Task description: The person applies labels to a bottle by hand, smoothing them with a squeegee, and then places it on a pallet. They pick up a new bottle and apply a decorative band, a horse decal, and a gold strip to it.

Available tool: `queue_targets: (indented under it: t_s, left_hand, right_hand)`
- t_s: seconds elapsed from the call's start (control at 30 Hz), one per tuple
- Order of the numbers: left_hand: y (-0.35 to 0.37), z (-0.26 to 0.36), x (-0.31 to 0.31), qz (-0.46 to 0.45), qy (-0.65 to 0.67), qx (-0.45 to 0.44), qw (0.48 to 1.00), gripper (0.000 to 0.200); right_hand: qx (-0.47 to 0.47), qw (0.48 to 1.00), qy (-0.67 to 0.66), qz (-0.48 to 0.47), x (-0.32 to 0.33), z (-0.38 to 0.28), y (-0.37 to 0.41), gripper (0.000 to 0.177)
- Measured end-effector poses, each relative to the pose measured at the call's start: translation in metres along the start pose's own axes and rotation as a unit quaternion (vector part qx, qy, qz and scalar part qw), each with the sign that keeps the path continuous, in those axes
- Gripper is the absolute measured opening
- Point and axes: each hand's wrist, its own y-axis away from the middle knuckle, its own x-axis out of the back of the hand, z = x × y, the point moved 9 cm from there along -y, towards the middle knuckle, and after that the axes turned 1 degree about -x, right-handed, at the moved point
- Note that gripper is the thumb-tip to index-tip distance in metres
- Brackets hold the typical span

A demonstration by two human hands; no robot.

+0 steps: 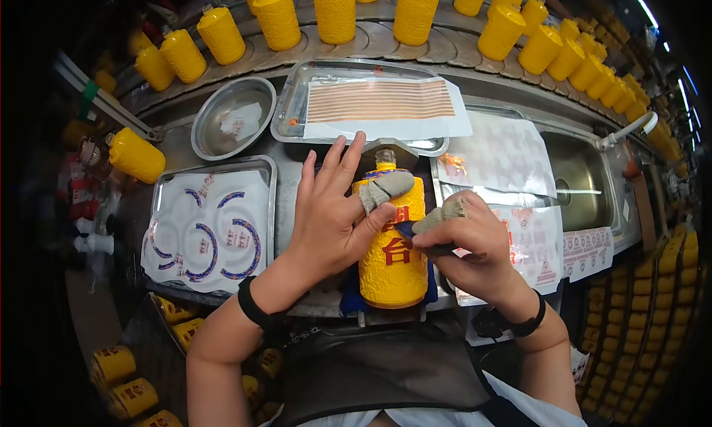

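In front of me a yellow bottle (393,279) with raised texture and red characters lies back on a stand with blue padding (351,302), its clear neck pointing away. My left hand (326,212) has its fingers spread; its thumb and cloth-covered index finger touch the bottle's front, near the red characters. A blue patterned band shows at the bottle's shoulder, partly hidden by that finger. My right hand (467,242), one finger also wrapped in grey cloth, pinches a dark blue scraper-like piece (405,230) against the bottle's right side. Its exact shape is mostly covered.
To the left, a tray (273,204) holds curved blue decals on white paper. Behind are a round metal bowl (199,130) and a tray (285,108) with a striped sheet. Decal sheets (504,149) and a sink (575,175) lie right. Yellow bottles (334,12) line a conveyor.
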Motion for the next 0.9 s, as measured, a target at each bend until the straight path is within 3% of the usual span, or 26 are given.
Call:
queue_targets:
  t_s: [0.17,0.27,0.4,0.53,0.7,0.9]
  left_hand:
    - [0.002,-0.026,0.002,0.026,0.036,0.036,0.998,0.034]
    - [0.015,-0.035,0.012,0.073,0.152,0.1,0.981,0.035]
    - [0.015,0.012,0.0,-0.035,0.015,-0.022,0.999,0.038]
    - [0.011,0.0,-0.004,0.004,0.043,0.006,0.999,0.037]
    - [0.035,0.01,-0.005,-0.025,0.026,0.003,0.999,0.036]
    - [0.043,0.004,0.005,0.003,0.028,0.03,0.999,0.034]
  right_hand:
    - [-0.014,1.0,-0.02,0.011,0.001,0.002,0.001,0.033]
    - [-0.003,1.0,-0.024,0.019,0.002,0.003,0.002,0.032]
    - [-0.013,0.999,-0.029,0.021,0.002,0.004,0.001,0.031]
    - [-0.033,0.998,-0.021,0.042,0.007,0.007,0.002,0.027]
    - [-0.098,0.993,-0.043,0.052,0.015,0.013,0.003,0.022]
    - [-0.128,0.986,-0.05,0.089,0.021,0.014,0.003,0.021]
